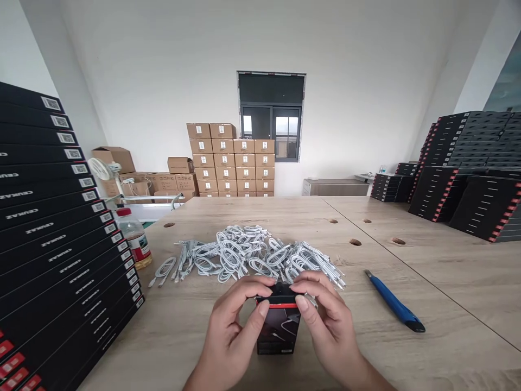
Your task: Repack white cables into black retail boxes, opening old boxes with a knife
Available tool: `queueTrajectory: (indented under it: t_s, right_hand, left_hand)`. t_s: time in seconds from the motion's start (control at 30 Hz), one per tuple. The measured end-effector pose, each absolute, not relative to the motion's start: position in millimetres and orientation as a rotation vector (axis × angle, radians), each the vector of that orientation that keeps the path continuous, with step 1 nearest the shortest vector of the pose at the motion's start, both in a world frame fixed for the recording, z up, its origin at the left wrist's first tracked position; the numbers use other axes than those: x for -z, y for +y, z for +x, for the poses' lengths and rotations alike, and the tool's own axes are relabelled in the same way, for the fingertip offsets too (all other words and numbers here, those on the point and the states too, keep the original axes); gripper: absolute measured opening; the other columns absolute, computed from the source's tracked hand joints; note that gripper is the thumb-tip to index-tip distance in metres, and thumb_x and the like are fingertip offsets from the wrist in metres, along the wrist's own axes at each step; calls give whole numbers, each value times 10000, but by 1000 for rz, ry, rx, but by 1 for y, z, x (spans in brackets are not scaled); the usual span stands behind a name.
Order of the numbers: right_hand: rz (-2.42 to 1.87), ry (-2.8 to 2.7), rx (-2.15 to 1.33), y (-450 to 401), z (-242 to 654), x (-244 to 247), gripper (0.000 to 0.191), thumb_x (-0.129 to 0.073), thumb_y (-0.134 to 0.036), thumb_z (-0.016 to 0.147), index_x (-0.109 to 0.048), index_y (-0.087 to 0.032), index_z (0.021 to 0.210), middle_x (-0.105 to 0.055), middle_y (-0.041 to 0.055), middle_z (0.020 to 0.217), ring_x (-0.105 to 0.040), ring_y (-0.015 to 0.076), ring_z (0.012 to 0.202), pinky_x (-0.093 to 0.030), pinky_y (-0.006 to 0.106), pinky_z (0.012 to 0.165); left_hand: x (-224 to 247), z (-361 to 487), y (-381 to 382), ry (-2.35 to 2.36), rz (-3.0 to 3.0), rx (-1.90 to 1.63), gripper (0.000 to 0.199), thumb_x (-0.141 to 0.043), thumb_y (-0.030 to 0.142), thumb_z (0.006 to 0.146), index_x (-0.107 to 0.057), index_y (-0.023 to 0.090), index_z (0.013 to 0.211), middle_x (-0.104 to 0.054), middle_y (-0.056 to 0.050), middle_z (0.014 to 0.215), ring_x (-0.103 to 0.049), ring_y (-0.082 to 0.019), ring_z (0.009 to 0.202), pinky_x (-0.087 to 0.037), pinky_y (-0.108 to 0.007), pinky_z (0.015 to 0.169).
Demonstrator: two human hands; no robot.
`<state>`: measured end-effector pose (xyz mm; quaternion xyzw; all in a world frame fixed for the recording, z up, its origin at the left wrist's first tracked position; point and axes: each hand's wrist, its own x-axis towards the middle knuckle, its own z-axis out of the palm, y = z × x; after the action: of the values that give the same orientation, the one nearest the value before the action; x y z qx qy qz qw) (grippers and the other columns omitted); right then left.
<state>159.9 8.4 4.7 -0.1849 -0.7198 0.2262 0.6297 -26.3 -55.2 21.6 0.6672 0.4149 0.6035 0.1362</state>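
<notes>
A small black box (277,328) with a red edge and a cable picture on its front stands upright on the wooden table. My left hand (238,317) pinches the box's upper left side, thumb on the front edge and fingertips over the top. On the opposite side, my right hand (328,320) grips the upper right corner the same way. Dark flaps show at the box's top between my fingertips; whether they are fully closed is hard to see. Just behind the hands lies a pile of coiled grey-white cables (232,255).
A blue utility knife (394,301) lies to the right. Tall stacks of black boxes stand at left (73,244) and right (468,163). A red-capped bottle (136,241) is beside the left stack. Brown cartons (226,163) are piled by the wall. Round holes pierce the table (448,271).
</notes>
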Motion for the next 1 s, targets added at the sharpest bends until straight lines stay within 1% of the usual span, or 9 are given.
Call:
queueTrajectory:
  t_s: [0.1,0.23,0.47,0.67,0.83,1.0]
  right_hand:
    - [-387,-1641,-563,5,159,-11,182,-595,-197,979,-729,-296,1052,-679,32,995,-672,179,943,-561,303,836]
    - [-366,-1656,-624,5,161,-15,181,-591,-195,985,-732,-294,1044,-667,11,971,-659,147,926,-536,262,833]
    - [-343,-1763,-702,13,170,-15,180,-590,-220,995,-725,-313,1068,-661,14,1086,-650,150,1027,-509,271,905]
    - [-329,-1775,-734,13,171,-17,212,-580,-212,1003,-721,-337,1101,-671,0,1069,-652,142,1021,-510,264,899]
    - [-306,-1853,-745,14,176,-21,267,-581,-210,1004,-733,-369,1156,-666,2,1101,-654,139,1037,-514,253,912]
    - [-313,-1878,-811,14,179,-25,263,-564,-249,1021,-735,-386,1166,-658,-1,1097,-656,135,1032,-514,246,912]
  left_hand:
    - [-25,-27,-56,1141,1976,-1734,174,-589,214,992,-711,293,1088,-715,-40,1144,-669,-203,1103,-533,-315,950]
    - [-26,-26,-56,1109,1988,-1740,202,-586,201,994,-716,319,1096,-711,-16,1140,-662,-183,1105,-521,-287,946]
    - [-24,-29,-55,1133,1939,-1682,191,-553,245,1022,-719,325,1069,-706,-5,1154,-647,-177,1118,-499,-288,960]
    - [-23,-30,-56,1169,1968,-1651,200,-524,236,1037,-691,328,1097,-681,2,1181,-634,-163,1132,-490,-282,970]
    - [-22,-29,-58,1197,2093,-1661,227,-490,206,1042,-660,322,1136,-662,-3,1221,-616,-161,1165,-480,-288,989]
    - [-23,-30,-59,1205,2029,-1621,215,-470,234,1055,-658,319,1117,-678,0,1210,-630,-162,1144,-490,-285,970]
